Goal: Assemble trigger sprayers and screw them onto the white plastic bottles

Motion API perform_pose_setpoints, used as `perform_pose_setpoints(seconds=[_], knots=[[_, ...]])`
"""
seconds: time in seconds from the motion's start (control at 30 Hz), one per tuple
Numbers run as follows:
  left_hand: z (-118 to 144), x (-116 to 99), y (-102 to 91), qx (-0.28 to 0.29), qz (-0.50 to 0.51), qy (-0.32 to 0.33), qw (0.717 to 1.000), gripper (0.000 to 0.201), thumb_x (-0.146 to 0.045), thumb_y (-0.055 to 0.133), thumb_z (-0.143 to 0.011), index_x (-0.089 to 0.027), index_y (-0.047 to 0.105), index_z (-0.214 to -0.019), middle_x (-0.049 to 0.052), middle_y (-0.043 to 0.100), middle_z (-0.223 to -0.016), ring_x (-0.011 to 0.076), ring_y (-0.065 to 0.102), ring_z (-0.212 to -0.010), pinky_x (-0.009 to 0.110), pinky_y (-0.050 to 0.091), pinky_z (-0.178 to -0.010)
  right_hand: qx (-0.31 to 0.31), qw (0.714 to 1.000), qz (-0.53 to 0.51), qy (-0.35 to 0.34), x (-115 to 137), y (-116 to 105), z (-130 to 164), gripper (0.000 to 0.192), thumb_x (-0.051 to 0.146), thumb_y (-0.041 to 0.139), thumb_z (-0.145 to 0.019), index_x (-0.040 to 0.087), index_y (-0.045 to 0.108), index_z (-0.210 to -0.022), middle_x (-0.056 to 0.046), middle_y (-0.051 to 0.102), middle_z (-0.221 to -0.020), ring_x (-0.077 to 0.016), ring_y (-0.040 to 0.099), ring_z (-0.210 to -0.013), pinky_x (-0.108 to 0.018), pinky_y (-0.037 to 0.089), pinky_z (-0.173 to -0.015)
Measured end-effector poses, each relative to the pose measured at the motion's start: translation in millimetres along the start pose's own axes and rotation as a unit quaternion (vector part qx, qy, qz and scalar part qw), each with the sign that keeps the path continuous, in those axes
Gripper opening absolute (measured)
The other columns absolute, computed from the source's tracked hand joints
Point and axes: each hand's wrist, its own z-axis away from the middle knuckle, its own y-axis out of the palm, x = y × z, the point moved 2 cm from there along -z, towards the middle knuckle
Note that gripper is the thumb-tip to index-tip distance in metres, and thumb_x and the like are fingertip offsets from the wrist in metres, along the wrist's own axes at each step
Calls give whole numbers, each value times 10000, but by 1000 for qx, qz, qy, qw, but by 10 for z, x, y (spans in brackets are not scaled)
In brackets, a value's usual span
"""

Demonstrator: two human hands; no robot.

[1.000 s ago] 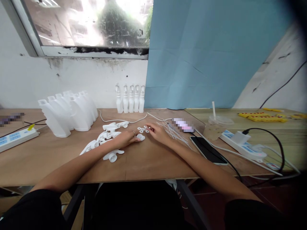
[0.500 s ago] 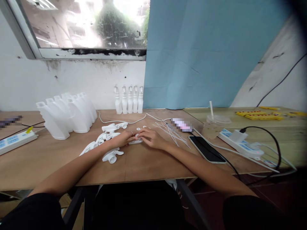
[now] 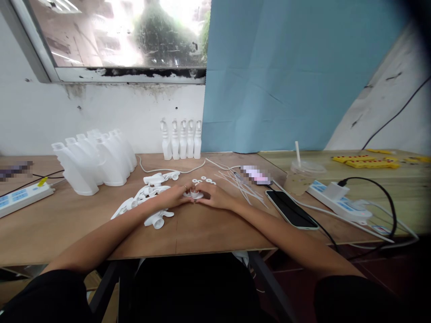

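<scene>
My left hand (image 3: 177, 196) and my right hand (image 3: 215, 197) meet over the table, fingers curled in. Between their fingertips is a white trigger spray head (image 3: 194, 195), partly covered by the fingers; both hands grip it. Just beyond the fingers lie several small white ring washers (image 3: 208, 181). To the left, beside and partly behind my left forearm, is a loose pile of white spray heads (image 3: 143, 194). One more spray head (image 3: 157, 220) lies nearer the table's front edge. Thin white dip tubes (image 3: 244, 190) are scattered to the right of my right hand.
Translucent white bottles (image 3: 111, 163) stand at the left. Several bottles with spray heads (image 3: 182, 143) line up by the wall. A phone (image 3: 291, 210), a lidded cup (image 3: 299, 177), cables and a power strip (image 3: 336, 204) occupy the right; another power strip (image 3: 25, 197) is far left.
My fingers have shifted around the spray head; the thumbs now show below it. My right fingers have drawn in, and more of the washers beyond them shows.
</scene>
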Motion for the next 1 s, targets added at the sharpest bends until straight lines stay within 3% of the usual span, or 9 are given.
perform_pose_setpoints(seconds=[0.2, 0.47, 0.77, 0.9, 1.0], knots=[[24, -52, -55, -33, -48, -4, 998, 396, -548, 600, -848, -221, 598, -1071, 40, 684, -921, 200, 641, -795, 273, 449, -690, -49, 999, 0, -7, 5, 25, 23, 237, 306, 663, -844, 211, 615, -1056, -68, 709, -982, -204, 668, -880, -330, 528, -803], [21, -35, -54, -56, -34, 24, 998, 375, -540, 565, -875, -195, 659, -988, 23, 663, -742, 165, 624, -701, 265, 466, -693, -51, 998, 18, -13, 5, 30, 24, 233, 309, 652, -840, 208, 630, -1049, -65, 712, -939, -202, 672, -842, -329, 537, -778], [-24, 30, -8, -68, -28, 34, 997, 308, -470, 617, -856, -188, 649, -975, 48, 699, -895, 180, 651, -791, 272, 467, -719, -38, 999, 18, -9, 2, 15, -2, 209, 312, 639, -841, 213, 647, -1024, -65, 723, -969, -212, 674, -877, -334, 531, -805], [-23, 59, 19, -62, -29, -3, 998, 367, -460, 628, -839, -208, 587, -1102, 45, 693, -955, 190, 646, -811, 285, 473, -721, -34, 999, 4, -10, 0, -64, -4, 267, 323, 634, -865, 215, 631, -1109, -62, 717, -1005, -205, 669, -891, -352, 515, -863], [-25, 65, 24, -59, -18, -28, 998, 481, -445, 648, -821, -214, 526, -1225, 52, 683, -1000, 194, 642, -812, 287, 476, -712, -84, 996, -4, 40, -96, -220, 5, 288, 317, 552, -920, 222, 611, -1185, -63, 708, -1062, -190, 671, -893, -341, 507, -875]])
